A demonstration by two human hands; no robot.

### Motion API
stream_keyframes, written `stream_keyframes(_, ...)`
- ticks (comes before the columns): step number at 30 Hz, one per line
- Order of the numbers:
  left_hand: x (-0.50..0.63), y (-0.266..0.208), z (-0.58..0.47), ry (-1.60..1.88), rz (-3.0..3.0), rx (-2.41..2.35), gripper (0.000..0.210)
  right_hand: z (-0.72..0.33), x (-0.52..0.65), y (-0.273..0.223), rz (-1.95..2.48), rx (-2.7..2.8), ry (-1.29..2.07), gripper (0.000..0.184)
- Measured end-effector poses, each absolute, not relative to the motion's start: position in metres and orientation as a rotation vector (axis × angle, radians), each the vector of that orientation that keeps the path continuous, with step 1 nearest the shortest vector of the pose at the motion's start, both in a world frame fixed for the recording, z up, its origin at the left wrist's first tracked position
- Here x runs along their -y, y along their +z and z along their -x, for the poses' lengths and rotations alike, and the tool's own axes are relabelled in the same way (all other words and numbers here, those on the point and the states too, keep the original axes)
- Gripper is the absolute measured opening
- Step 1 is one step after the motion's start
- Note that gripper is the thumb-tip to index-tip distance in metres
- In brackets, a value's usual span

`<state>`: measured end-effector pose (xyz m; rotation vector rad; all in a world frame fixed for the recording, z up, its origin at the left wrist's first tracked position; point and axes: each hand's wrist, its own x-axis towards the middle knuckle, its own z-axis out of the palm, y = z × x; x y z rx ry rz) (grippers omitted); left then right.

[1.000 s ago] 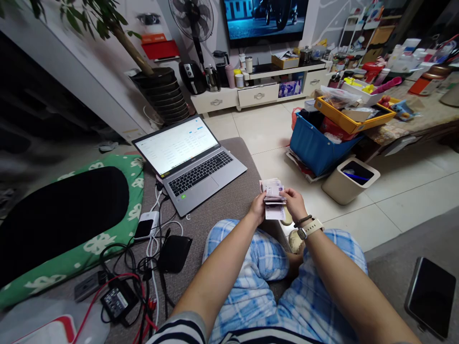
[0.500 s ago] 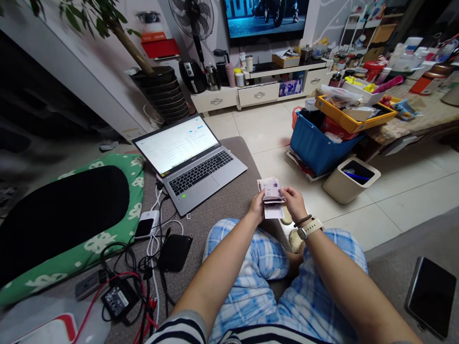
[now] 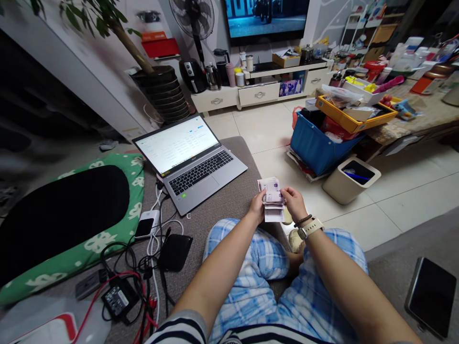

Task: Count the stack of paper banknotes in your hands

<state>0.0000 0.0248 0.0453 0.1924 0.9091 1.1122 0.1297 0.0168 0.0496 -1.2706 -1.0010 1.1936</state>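
Both my hands hold a folded stack of banknotes [image 3: 271, 196] in front of my knees. My left hand [image 3: 257, 208] grips the stack's left side, with the thumb on top. On the right side, my right hand [image 3: 294, 203] closes on the notes; its wrist carries a pale watch and a dark bracelet. The top notes are purple and pink, fanned slightly upward. I sit cross-legged in blue checked shorts on a grey cushion [image 3: 229, 200].
An open laptop [image 3: 190, 160] stands to the left of my hands, with cables, a phone and chargers [image 3: 143, 253] nearer me. A beige bin [image 3: 349, 179] and a blue crate [image 3: 317, 145] stand on the tiled floor at right. A dark tablet [image 3: 430, 296] lies at lower right.
The top notes have shifted slightly within the stack as my thumbs worked them. My hands stayed in the same place.
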Motion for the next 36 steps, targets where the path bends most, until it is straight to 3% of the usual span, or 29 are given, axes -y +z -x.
stream_keyframes(8,-0.0224,0.0483,0.0020,1.111,-0.240,-0.915,0.020,-0.1284,-0.0149,0.0537,1.257,0.986,1.272,0.041)
stream_keyframes(20,-0.0231,0.0419,0.0015,1.150,-0.302,-0.978,0.015,-0.1332,-0.0168,0.0478,1.423,1.005,1.015,0.043)
stream_keyframes(36,-0.0255,0.0430,0.0003,1.124,-0.213,-0.879,0.022,-0.1302,-0.0162,0.0477,1.335,0.987,1.124,0.040)
